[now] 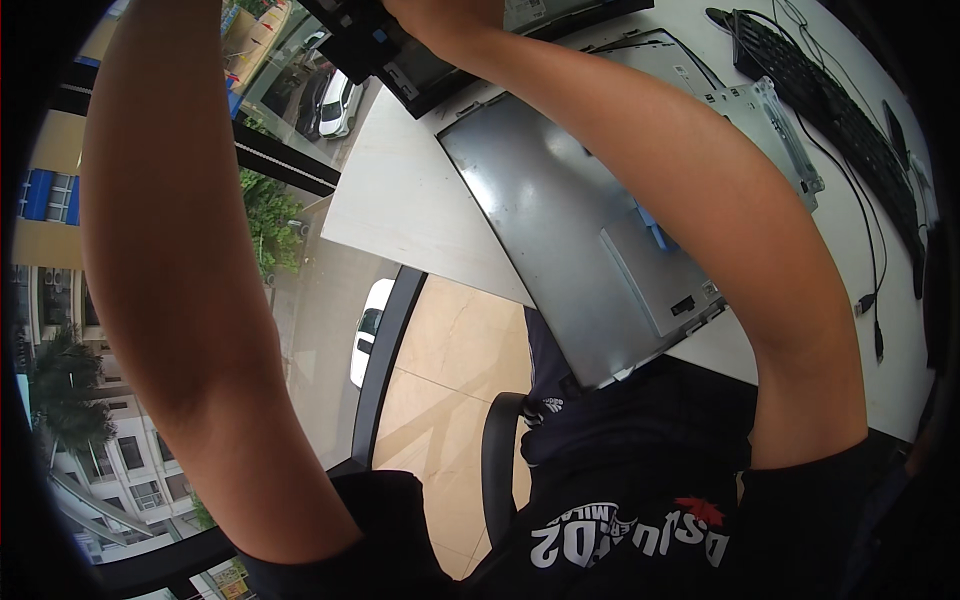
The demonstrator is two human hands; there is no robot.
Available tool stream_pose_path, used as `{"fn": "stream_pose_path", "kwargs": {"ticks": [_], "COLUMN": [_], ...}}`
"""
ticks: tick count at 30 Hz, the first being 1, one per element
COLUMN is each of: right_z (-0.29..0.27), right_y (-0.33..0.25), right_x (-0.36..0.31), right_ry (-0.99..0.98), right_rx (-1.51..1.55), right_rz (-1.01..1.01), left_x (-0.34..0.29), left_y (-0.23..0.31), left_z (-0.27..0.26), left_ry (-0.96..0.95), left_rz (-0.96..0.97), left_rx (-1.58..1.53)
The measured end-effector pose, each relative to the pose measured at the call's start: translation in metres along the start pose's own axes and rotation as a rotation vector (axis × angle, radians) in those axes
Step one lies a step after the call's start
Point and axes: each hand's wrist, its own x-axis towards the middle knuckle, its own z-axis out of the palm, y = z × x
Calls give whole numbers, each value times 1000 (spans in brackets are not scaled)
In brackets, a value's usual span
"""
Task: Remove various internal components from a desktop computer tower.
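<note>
My right hand [452, 22] is at the top edge, at a black computer case [432, 88] on the table. Its fingers are cut off by the picture's edge, so what they do is hidden. My left forearm [175, 190] runs up along the left side and leaves the view at the top, with the left hand out of sight. Below my right forearm a large flat silver metal panel [540, 215] lies on the white table [400, 200], its near corner jutting past the table edge. A blue plastic tab [655, 228] sits on it, partly covered by my forearm.
Right of the panel is a pale metal bracket [775, 125]. A black keyboard [835, 115] and loose cables with plugs [866, 303] lie along the right side. A black chair armrest [500, 450] stands close by. At left, a window [320, 240] overlooks parked cars.
</note>
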Motion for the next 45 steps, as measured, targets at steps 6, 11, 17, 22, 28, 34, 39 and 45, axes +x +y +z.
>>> {"fn": "stream_pose_path", "kwargs": {"ticks": [6, 11, 17, 22, 28, 34, 39, 45], "right_z": [-17, -61, -79, -80, -83, -114, -100, -78], "right_y": [1, -6, -5, -8, -1, -15, -22, -24], "right_x": [8, 20, 28, 29, 33, 41, 25, 17], "right_ry": [-198, -432, -622, -771, -665, -897, -857, -631], "right_rx": [-47, 23, 392, 415, 301, 85, 99, 11], "right_rz": [-109, -229, -374, -340, -471, 190, 194, 118], "left_x": [-4, -3, 1, -3, -1, 3, -3, -2], "left_y": [1, 1, 3, 2, 3, 10, 6, 6], "left_z": [1, 0, 1, 1, -2, 2, -2, 0], "left_ry": [-4, -10, -2, -9, -9, 5, -15, -4], "left_rz": [-2, -4, 3, -2, 1, 30, 17, 21], "left_rx": [2, 9, 3, 7, 12, -11, 18, 4]}}
